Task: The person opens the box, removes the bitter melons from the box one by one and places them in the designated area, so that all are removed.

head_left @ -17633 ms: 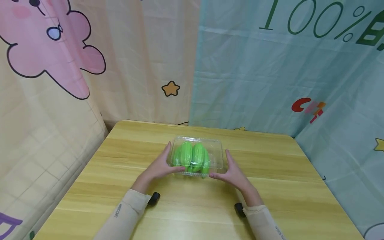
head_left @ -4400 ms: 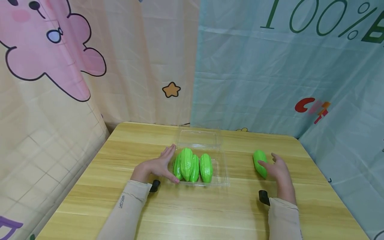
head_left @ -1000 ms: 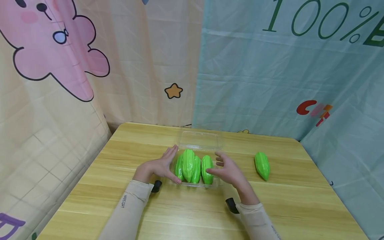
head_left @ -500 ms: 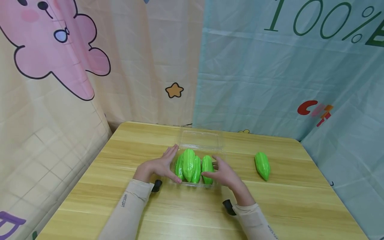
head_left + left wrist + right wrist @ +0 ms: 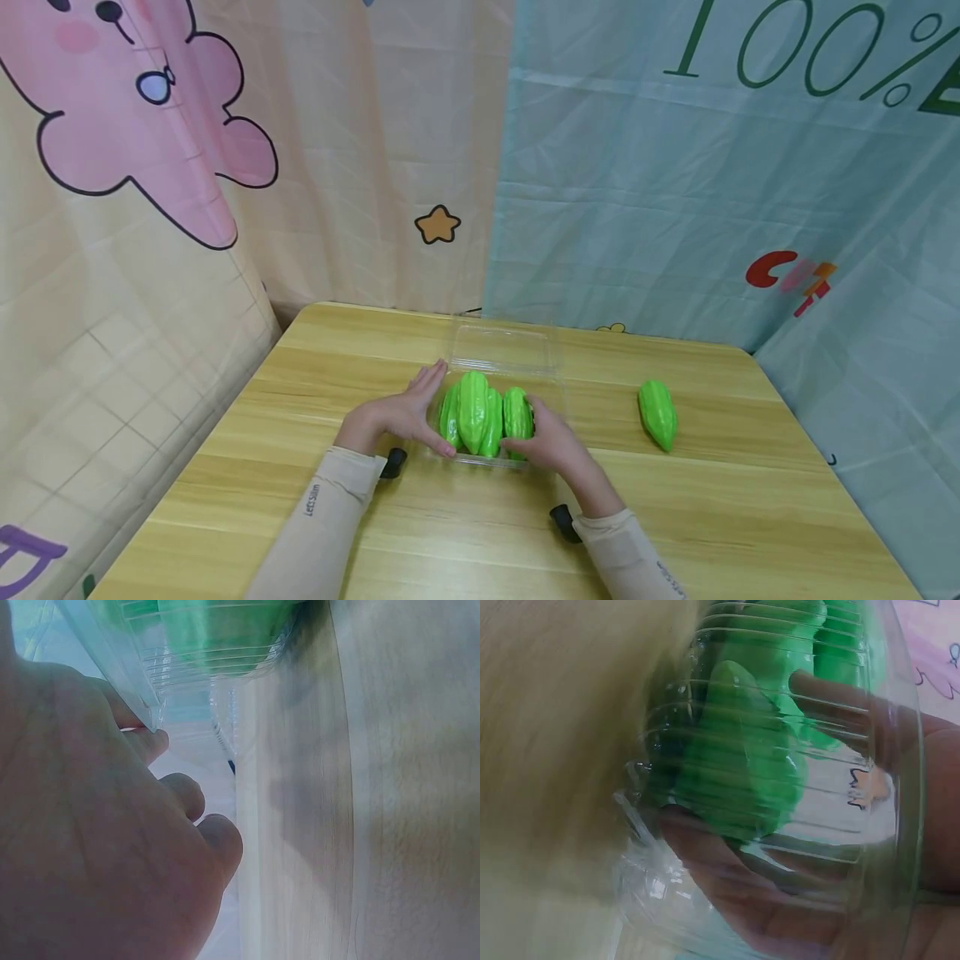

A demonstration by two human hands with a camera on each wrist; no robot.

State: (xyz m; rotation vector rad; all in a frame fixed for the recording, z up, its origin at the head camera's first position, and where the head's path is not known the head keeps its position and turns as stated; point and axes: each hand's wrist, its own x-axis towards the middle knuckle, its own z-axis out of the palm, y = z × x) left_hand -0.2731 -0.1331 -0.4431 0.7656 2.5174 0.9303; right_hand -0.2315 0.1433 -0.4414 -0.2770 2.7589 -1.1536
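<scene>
A clear plastic clamshell box (image 5: 483, 461) sits on the table, its lid (image 5: 502, 350) folded back. Inside lie several green star fruits (image 5: 472, 412), bunched toward the left. My left hand (image 5: 399, 417) holds the box's left side, thumb at the front rim and fingers toward the back. In the left wrist view, the fingers (image 5: 154, 742) meet the rim. My right hand (image 5: 555, 443) reaches into the box and grips the rightmost star fruit (image 5: 516, 410). Through the wall in the right wrist view, fingers flank a green fruit (image 5: 742, 765). Another star fruit (image 5: 657, 415) lies alone on the right.
A light wooden table (image 5: 420, 525) carries everything. Printed curtains (image 5: 360, 167) hang behind it and along both sides. Bare tabletop lies between the box and the lone star fruit, and in front of the box.
Half a second ago my right hand was at the box's right side; it has moved left and closed around the rightmost star fruit. Earlier it was by the lone fruit, and before that the lid was down.
</scene>
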